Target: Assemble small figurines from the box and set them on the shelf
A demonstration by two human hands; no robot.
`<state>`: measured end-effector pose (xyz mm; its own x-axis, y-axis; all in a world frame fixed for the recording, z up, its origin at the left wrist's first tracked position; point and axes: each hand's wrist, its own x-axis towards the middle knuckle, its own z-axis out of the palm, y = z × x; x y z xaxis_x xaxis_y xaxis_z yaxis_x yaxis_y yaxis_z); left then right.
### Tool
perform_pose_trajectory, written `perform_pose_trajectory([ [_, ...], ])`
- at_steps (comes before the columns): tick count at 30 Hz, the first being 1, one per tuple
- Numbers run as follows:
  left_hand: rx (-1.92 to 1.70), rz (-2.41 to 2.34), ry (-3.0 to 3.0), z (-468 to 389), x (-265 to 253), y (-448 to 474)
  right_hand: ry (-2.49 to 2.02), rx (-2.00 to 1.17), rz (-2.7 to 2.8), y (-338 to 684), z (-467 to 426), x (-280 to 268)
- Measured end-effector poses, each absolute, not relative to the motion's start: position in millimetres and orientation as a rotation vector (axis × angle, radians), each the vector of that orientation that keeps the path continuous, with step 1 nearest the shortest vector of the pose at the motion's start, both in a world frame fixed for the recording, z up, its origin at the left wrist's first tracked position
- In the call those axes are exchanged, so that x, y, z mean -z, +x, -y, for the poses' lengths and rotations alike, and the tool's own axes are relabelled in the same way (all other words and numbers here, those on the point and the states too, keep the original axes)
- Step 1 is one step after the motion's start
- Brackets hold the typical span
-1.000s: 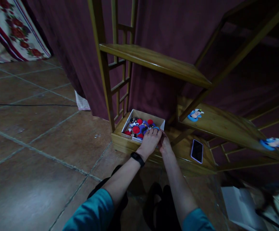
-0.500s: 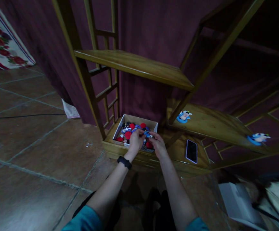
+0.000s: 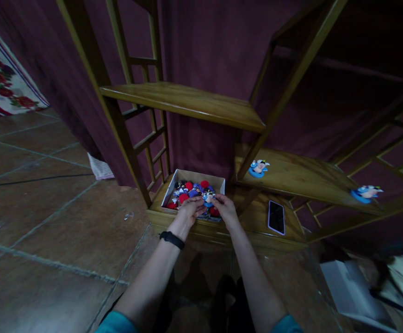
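Head view: both hands meet over the near edge of the cardboard box (image 3: pixel 218 184) on the lowest shelf (image 3: pixel 257 222) of the wooden rack. The left hand (image 3: pixel 189 208) and right hand (image 3: pixel 225 206) pinch a small blue-and-white figure (image 3: pixel 208 199) between their fingertips, held just above the box's heap of red and blue pieces, probably to part or inspect it. At 3 o'clock from the box lies a phone (image 3: pixel 276 217); two similar figures (image 3: pixel 257 168) sit on the shelf above
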<state>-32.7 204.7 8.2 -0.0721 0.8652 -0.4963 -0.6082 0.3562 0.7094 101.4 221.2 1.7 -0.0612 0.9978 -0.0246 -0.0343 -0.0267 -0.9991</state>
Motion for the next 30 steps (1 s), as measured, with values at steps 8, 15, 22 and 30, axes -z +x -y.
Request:
perform_pose_trajectory([
  [8, -1.249, -1.063, 0.267, -201, -10, -27, -1.182, -1.206, 1.230, 105, -224, 9],
  [15, -1.242, -1.066, 0.284, -202, -9, -29, -1.189, -1.174, 1.233, 104, -226, 16],
  [22, -1.264, -1.006, 0.212, -206, -9, -34, -1.173, -1.280, 1.000, 98, -223, 8],
  [30, -1.248, -0.973, 0.168, -209, -10, -37, -1.054, -1.501, 0.951, 94, -220, 7],
])
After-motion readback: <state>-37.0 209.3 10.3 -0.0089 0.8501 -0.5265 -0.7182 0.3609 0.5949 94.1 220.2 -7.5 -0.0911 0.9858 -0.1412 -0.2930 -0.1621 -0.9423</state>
